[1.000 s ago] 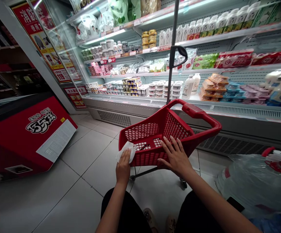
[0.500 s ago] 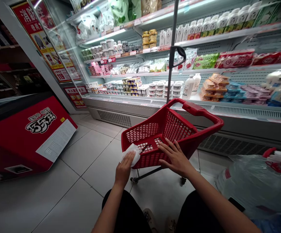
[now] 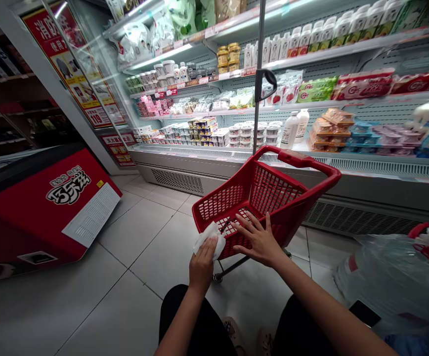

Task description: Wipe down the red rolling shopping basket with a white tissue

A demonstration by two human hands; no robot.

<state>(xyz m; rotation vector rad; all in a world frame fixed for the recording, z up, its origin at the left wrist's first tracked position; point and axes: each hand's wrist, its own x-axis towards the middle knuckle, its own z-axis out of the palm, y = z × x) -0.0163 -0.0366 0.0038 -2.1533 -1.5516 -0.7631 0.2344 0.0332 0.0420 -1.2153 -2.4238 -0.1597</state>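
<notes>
A red plastic shopping cart [image 3: 274, 185] with lattice walls stands at an angle in front of me. My left hand [image 3: 204, 257] presses a crumpled white wipe [image 3: 211, 236] against the rim at the cart's near left corner. Over the near side wall, my right hand [image 3: 258, 241] is spread with its fingers apart, its fingertips reaching above the basket's inside. Whether the right palm touches the rim I cannot tell. The basket's floor shows a dark strap or bar near the wipe.
An open refrigerated display [image 3: 214, 109] with packaged dairy runs behind the cart. At left stands a red chest freezer [image 3: 84, 207]. A large plastic-wrapped water bottle [image 3: 385, 277] sits at lower right, with a phone [image 3: 364, 313] on it. Pale floor tiles [image 3: 125, 301] lie between.
My left hand and the wipe have shifted right with the cart's near left corner, which has turned slightly. My right hand has moved a little left, its fingers spread wider.
</notes>
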